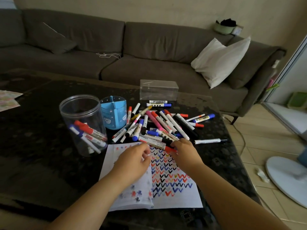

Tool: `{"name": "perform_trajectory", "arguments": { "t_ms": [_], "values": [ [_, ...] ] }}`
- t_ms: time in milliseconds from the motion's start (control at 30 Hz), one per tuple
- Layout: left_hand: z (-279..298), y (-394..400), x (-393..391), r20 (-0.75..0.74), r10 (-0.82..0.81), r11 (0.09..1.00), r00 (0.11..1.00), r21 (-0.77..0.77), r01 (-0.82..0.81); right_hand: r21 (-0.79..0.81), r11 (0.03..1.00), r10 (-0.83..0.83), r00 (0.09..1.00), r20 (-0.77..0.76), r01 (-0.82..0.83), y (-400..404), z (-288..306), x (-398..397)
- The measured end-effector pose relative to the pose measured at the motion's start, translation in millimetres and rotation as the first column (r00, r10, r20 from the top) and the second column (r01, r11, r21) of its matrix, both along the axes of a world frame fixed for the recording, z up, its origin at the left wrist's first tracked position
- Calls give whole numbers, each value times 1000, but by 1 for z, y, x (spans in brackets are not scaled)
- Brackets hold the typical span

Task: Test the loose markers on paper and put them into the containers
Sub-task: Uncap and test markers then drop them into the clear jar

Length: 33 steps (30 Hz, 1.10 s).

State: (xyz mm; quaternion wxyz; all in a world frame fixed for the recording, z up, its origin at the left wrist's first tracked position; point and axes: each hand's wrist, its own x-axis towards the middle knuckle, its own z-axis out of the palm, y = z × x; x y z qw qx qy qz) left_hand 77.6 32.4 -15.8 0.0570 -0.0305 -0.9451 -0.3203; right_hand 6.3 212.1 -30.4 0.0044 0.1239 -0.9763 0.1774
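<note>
Gripping a red-capped marker (159,145) at the pile's near edge, above the open notebook (176,196): right hand (184,151) curls round its cap end, left hand (134,159) pinches near the barrel. Light, rigid, smooth; probably best held mid-barrel.

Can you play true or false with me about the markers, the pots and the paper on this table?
1. The clear round plastic jar holds some markers. True.
2. The blue paper pen pot lies tipped over. False: it stands upright beside the jar.
3. The open white notebook has rows of coloured tick marks. True.
4. The clear rectangular plastic box is full of markers. False: none show inside.
5. The right hand touches a red-capped white marker at the pile's edge. True.
</note>
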Motion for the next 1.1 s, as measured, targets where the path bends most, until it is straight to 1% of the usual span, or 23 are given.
{"name": "perform_trajectory", "arguments": {
  "t_ms": [100, 200, 267, 333, 367, 433, 467, 533, 600, 667, 733, 800, 833, 867, 900, 933, 967, 1033, 1100],
  "values": [
    [-2, -1, 1, 4, -3, 1000, 1000, 9, 3, -1, 1000, -18, 1000, -17, 18, -7, -3, -2],
    [-3, 0, 4, -1, -4, 1000, 1000, 27, 4, 72, 997, 36, 998, -60, -32, -9, -8, 0],
    [-2, 1, 8, 0, -1, 999, 1000, 43, 1, 71, 996, 48, 997, -62, -44, -10, -12, 2],
    [0, 0, 13, -2, 11, 998, 1000, 61, -11, 14, 999, 41, 997, -65, -40, -9, -12, 6],
    [1, -2, 16, -6, 20, 997, 1000, 71, -20, -47, 998, 32, 997, -68, -36, -7, -9, 9],
    [4, -5, 23, -9, 49, 994, 999, 98, -48, -228, 973, 5, 998, -70, -21, -4, 1, 19],
    [6, -7, 27, -11, 67, 992, 998, 107, -65, -329, 944, -17, 998, -65, -6, -2, 8, 27],
    [11, -7, 36, -22, 98, 989, 995, 116, -95, -531, 846, -61, 998, -33, 34, 1, 23, 45],
    [16, -4, 46, -24, 120, 983, 992, 140, -116, -660, 747, -66, 997, 39, 75, 2, 38, 63],
    [21, 1, 57, -20, 134, 973, 991, 193, -127, -762, 637, 22, 986, 162, 111, 0, 54, 82],
    [29, 7, 67, -23, 149, 954, 989, 267, -137, -838, 511, 151, 940, 305, 190, -2, 65, 103],
    [37, 13, 77, 19, 154, 920, 988, 361, -151, -849, 450, 213, 890, 403, 277, -3, 68, 123],
    [39, 16, 82, 77, 145, 894, 986, 416, -164, -850, 424, 234, 869, 435, 312, -5, 67, 132],
    [42, 20, 87, 152, 120, 855, 981, 486, -180, -855, 376, 264, 843, 468, 357, -7, 65, 141],
    [44, 24, 92, 224, 74, 794, 972, 577, -193, -853, 317, 305, 807, 506, 415, -9, 65, 149],
    [46, 28, 97, 271, 5, 712, 963, 675, -193, -841, 265, 355, 763, 540, 472, -11, 65, 157],
    [48, 32, 102, 290, -78, 630, 954, 756, -178, -827, 224, 413, 718, 560, 516, -13, 66, 164],
    [53, 36, 110, 267, -218, 458, 939, 877, -144, -806, 147, 523, 646, 556, 574, -16, 70, 175],
    [57, 38, 115, 248, -285, 275, 926, 947, -168, -796, 72, 595, 615, 518, 601, -15, 74, 183]
  ]
}}
